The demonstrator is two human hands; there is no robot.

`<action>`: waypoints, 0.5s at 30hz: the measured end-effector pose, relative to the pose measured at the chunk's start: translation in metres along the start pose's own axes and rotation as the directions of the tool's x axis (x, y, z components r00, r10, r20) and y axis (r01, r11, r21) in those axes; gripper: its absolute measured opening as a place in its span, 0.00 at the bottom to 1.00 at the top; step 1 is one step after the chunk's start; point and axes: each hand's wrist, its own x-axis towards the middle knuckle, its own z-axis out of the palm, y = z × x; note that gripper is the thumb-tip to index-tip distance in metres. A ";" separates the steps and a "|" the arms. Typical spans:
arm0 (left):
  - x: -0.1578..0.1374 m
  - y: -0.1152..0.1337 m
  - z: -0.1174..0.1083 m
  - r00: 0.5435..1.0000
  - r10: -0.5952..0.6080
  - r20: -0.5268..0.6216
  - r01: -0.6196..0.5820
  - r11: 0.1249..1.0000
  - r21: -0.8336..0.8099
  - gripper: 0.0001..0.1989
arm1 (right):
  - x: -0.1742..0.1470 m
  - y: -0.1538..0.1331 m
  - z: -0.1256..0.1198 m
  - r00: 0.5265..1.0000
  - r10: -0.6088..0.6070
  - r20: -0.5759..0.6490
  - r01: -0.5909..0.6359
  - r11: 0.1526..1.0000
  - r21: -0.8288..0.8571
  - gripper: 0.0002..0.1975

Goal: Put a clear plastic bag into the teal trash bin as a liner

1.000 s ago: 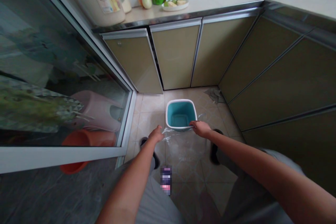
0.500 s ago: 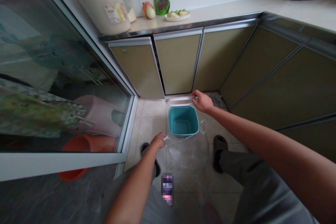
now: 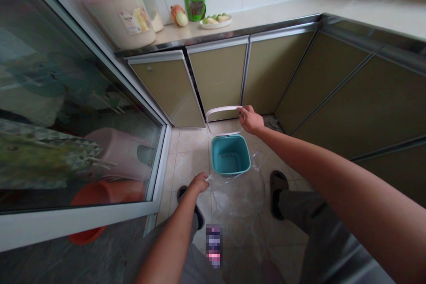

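Note:
A small teal bin [image 3: 230,156] stands on the tiled floor in front of the corner cabinets. My right hand [image 3: 250,119] holds its white rim ring [image 3: 218,111] lifted above and behind the bin, clear of it. My left hand [image 3: 199,183] pinches a corner of a clear plastic bag [image 3: 237,191], which lies crumpled on the floor just in front of the bin. My two feet in dark slippers stand either side of the bag.
A glass sliding door [image 3: 83,111] stands at the left, with pink and orange tubs behind it. Beige cabinet doors [image 3: 219,77] line the back and right. The counter holds a large lidded container [image 3: 115,6], a green packet, and a plate of fruit [image 3: 215,20].
My right hand lifted the white rim ring off the bin and raised it up and away. My left hand kept hold of the plastic bag's corner.

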 end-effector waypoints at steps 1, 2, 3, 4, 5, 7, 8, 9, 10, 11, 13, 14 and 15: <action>0.001 0.000 0.001 1.000 -0.001 -0.004 0.001 1.000 -0.004 0.23 | -0.001 0.002 0.000 1.000 -0.010 0.009 0.011 1.000 -0.006 0.25; 0.002 0.000 0.002 1.000 -0.001 -0.005 0.001 1.000 -0.007 0.22 | -0.001 0.005 0.000 1.000 -0.017 0.021 0.018 1.000 -0.014 0.27; 0.003 0.000 0.002 1.000 0.004 -0.004 -0.005 1.000 -0.009 0.22 | -0.001 0.007 -0.001 0.999 -0.021 0.036 0.022 0.999 -0.025 0.28; 0.004 0.000 0.003 1.000 0.012 -0.002 -0.012 1.000 -0.010 0.21 | 0.000 0.008 -0.002 0.998 -0.022 0.055 0.024 0.999 -0.037 0.29; 0.005 0.000 0.003 1.000 0.020 0.001 -0.020 1.000 -0.009 0.21 | 0.000 0.010 -0.004 0.997 -0.020 0.075 0.024 0.999 -0.046 0.30; 0.005 0.001 0.004 1.000 0.031 0.004 -0.031 1.000 -0.006 0.20 | -0.003 0.012 -0.006 0.994 -0.015 0.105 0.020 0.999 -0.043 0.33; 0.005 0.001 0.004 0.999 0.037 0.007 -0.037 0.999 -0.004 0.19 | -0.006 0.013 -0.006 0.994 -0.011 0.105 0.013 1.000 -0.026 0.35; 0.005 0.001 0.003 0.999 0.044 0.010 -0.044 0.999 -0.001 0.18 | -0.011 0.015 -0.004 0.996 0.002 0.091 -0.002 1.000 0.002 0.37; 0.005 0.001 0.003 0.999 0.052 0.014 -0.052 0.999 0.004 0.16 | -0.018 0.018 0.000 0.997 0.032 0.065 -0.035 0.999 0.036 0.38; 0.005 0.001 0.003 0.998 0.058 0.018 -0.058 0.998 0.008 0.15 | -0.027 0.021 0.006 0.995 0.088 0.035 -0.091 0.993 0.070 0.39; 0.004 0.000 0.003 0.998 0.061 0.024 -0.061 0.998 0.015 0.13 | -0.049 0.034 0.024 0.959 0.284 0.003 -0.282 0.951 0.129 0.37; 0.004 0.000 0.003 0.998 0.059 0.024 -0.059 0.998 0.018 0.12 | -0.061 0.042 0.035 0.913 0.407 0.015 -0.405 0.903 0.145 0.36; 0.003 -0.001 0.004 0.998 0.056 0.023 -0.056 0.998 0.021 0.10 | -0.073 0.051 0.047 0.852 0.521 0.052 -0.522 0.840 0.148 0.35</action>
